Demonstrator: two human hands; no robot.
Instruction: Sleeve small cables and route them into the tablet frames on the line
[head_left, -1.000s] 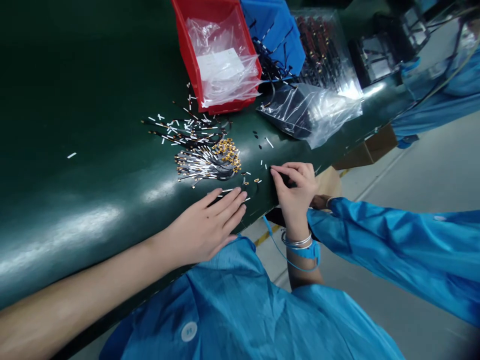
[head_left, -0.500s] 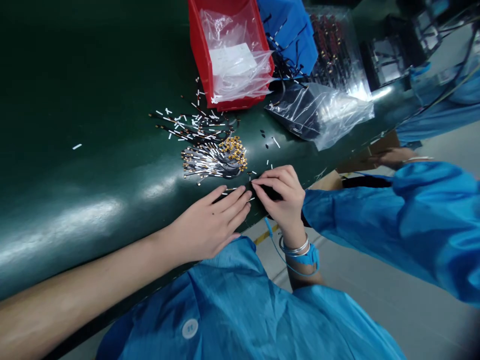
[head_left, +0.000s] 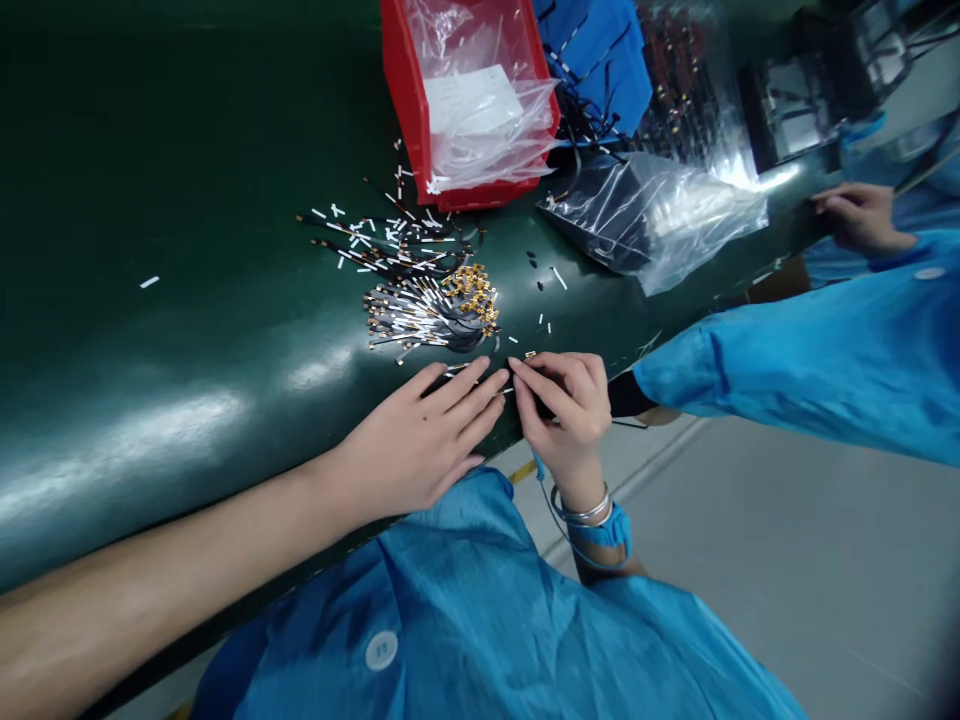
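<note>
My left hand [head_left: 424, 440] lies flat on the green table [head_left: 187, 170], fingers stretched out over a thin cable with white strips [head_left: 459, 368], mostly hidden beneath them. Just right of those fingertips, thumb and index finger of my right hand [head_left: 562, 405] are pinched together. A small gold connector end [head_left: 530, 355] shows by the right index finger; the cable between the fingers is mostly hidden. Beyond both hands lies a neat bundle of short black cables [head_left: 420, 315] with white strips and gold connectors. Behind it is a looser pile of similar cables [head_left: 390, 245].
A red bin [head_left: 409, 110] with clear plastic bags stands at the back, beside a blue bin [head_left: 630, 80] of black cables. A clear bag [head_left: 652, 220] holds dark parts. White scraps [head_left: 560, 277] are scattered about. At right, another person's blue sleeve [head_left: 810, 350] and hand [head_left: 862, 215] reach in.
My right hand has shifted slightly down and right, and a gold connector end now shows beside its index finger. My left hand stays flat. The other person's arm at right has moved up.
</note>
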